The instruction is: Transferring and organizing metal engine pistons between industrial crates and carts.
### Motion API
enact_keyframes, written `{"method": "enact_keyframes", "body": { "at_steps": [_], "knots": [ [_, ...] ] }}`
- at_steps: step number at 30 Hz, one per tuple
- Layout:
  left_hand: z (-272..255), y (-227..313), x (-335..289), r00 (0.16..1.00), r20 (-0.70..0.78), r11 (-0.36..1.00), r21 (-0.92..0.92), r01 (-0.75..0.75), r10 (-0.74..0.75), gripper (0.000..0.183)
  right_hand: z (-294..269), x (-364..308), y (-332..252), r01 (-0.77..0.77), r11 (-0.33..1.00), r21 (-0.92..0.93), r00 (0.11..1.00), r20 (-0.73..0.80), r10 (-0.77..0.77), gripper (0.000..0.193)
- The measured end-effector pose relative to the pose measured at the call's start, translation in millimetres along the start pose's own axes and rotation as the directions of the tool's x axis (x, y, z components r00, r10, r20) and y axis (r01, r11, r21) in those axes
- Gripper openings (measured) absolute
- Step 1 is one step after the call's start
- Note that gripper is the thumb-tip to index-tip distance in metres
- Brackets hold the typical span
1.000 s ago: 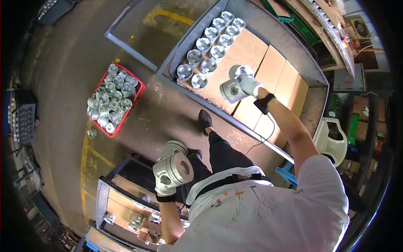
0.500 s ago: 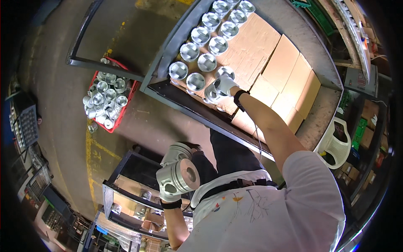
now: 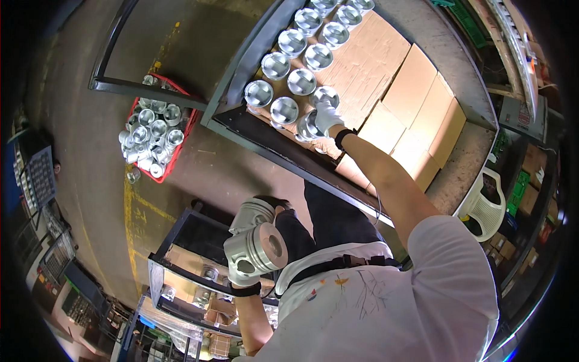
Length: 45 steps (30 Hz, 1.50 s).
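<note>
A brown-grey floor point(image 3: 78, 151) is spreading across the frame's left, worn yellow painted lines point(image 3: 128, 217) crossing it. At far right, dark shelving point(image 3: 538, 208) is holding brown cardboard boxes point(image 3: 534, 163) and a green plastic crate point(image 3: 517, 192); a cream plastic chair point(image 3: 486, 209) is standing nearby. Bright light is pooling on the grey-walled, cardboard-lined surface point(image 3: 386, 139), upper right.

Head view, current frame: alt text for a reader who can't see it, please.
Gloved right hand touching two metal pistons beside rows of pistons standing on cardboard in a large metal bin, while the gloved left hand holds two more pistons. On the floor to the left, a red crate is heaped with metal parts.
</note>
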<state>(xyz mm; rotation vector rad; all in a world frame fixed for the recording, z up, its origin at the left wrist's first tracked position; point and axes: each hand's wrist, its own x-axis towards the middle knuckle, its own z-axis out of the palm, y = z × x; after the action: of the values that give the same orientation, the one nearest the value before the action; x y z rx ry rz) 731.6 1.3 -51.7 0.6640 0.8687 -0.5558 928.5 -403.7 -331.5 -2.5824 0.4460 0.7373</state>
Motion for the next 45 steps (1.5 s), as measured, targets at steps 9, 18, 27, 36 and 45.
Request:
{"method": "enact_keyframes", "body": {
  "at_steps": [9,18,27,36,45],
  "knots": [
    [23,9,-12,0.998,0.057,0.957,0.29,-0.009,-0.007,0.031,30,-11,-7,0.053,0.993,-0.106,0.989,-0.134,-0.067,0.043],
    [137,41,19,0.923,0.37,0.409,0.862,-0.299,-0.106,0.03,-55,-41,-57,0.029,0.991,-0.129,0.979,0.203,-0.002,0.034],
    [256,-25,123,0.751,0.606,-0.147,0.744,-0.652,-0.264,0.015,-264,-176,-104,0.367,0.906,0.209,0.803,0.422,-0.422,0.05],
    [309,-55,140,0.79,0.613,-0.551,0.662,-0.508,0.009,0.022,-205,-92,29,-0.262,0.716,0.647,0.962,0.234,0.141,0.029],
    [271,-23,149,0.953,0.273,-0.113,0.959,-0.26,0.129,0.029,-119,38,88,-0.314,0.466,0.827,0.907,0.116,0.405,0.025]
  ]
}}
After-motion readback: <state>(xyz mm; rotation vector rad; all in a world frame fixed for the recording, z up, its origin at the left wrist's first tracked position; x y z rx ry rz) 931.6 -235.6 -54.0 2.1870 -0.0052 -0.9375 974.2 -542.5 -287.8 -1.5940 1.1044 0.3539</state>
